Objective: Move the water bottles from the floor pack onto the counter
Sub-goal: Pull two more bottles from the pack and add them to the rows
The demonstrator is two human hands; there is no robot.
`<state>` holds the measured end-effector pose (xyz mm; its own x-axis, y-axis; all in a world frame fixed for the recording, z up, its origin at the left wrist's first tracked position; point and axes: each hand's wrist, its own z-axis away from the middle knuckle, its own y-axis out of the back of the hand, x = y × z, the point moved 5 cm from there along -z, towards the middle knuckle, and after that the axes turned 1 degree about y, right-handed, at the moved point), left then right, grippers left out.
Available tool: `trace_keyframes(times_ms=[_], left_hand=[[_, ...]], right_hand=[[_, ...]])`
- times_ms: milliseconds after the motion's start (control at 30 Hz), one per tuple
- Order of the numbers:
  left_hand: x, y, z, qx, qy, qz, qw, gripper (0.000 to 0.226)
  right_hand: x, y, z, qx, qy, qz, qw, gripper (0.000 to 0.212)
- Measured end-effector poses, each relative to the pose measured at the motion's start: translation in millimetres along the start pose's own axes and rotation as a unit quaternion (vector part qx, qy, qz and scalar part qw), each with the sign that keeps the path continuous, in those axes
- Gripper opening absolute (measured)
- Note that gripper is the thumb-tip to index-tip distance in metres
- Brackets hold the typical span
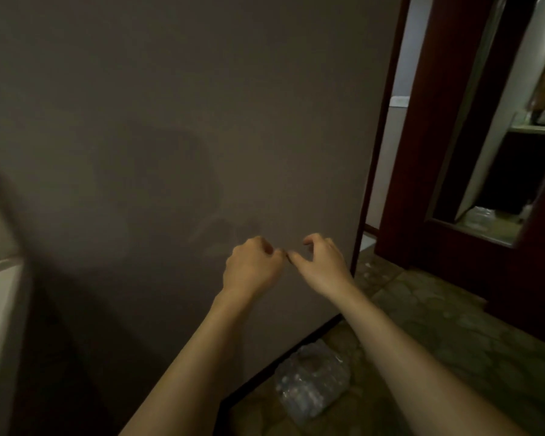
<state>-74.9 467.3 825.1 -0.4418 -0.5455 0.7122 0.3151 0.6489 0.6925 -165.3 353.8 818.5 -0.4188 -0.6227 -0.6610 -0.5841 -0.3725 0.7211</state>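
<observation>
Dim wall (170, 121) fills the frame; left hand (252, 265) and right hand (323, 262) hover mid-frame, loosely curled, holding nothing. Floor pack (312, 382) lies bottom centre, untouched; next, reaching down.

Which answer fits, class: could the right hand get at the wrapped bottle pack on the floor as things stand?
Probably yes. The right hand is raised in front of the wall and holds nothing, while the bottle pack lies uncovered on the floor below, nothing between them. The person would have to reach well down.
</observation>
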Motion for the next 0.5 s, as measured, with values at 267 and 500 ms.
trace_keyframes(times_ms=[267, 500], left_hand=[[-1, -111, -88, -0.050, 0.034, 0.043, 0.997, 0.035], [-2, -197, -162, -0.100, 0.090, 0.077, 0.988, 0.023]], right_hand=[[97, -23, -90, -0.033, -0.052, 0.004, 0.998, 0.047], [168, -48, -179, -0.079, -0.102, -0.043, 0.991, 0.045]])
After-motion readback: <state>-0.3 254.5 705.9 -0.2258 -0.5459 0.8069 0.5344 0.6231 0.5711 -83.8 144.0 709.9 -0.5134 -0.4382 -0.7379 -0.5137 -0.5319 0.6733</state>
